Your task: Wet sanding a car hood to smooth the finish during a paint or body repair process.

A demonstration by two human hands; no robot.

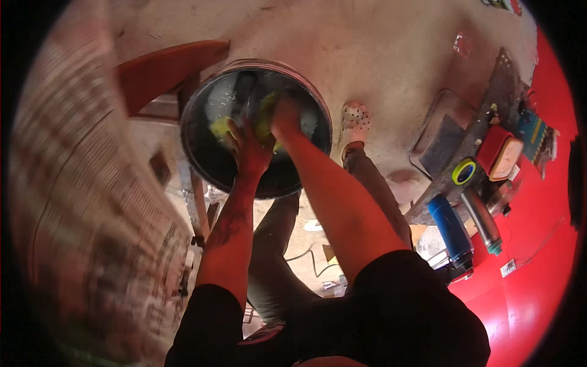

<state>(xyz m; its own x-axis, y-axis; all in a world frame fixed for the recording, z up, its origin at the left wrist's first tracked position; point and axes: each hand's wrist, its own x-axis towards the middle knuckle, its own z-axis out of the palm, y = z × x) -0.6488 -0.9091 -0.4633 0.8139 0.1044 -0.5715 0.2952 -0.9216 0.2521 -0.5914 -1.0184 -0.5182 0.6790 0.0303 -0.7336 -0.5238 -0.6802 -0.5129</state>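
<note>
Dusty concrete floor (pixel 391 55), red wall (pixel 538 257) at three o'clock.
Both hands, left hand (pixel 247 147) and right hand (pixel 285 116), press yellow cloth (pixel 221 126) inside the bucket (pixel 202 153); grip blurred, cannot tell.

Workshop: concrete floor (pixel 379 55), tape roll (pixel 464 171), tools on shelf (pixel 489 110).

Two bare forearms, left grip (pixel 247 147) and right grip (pixel 286 116) ungloved, dark tattoo markings along the left forearm, short black sleeves ending above the elbows, grey-green trousers, pale perforated clog (pixel 356 117) on one foot
</note>
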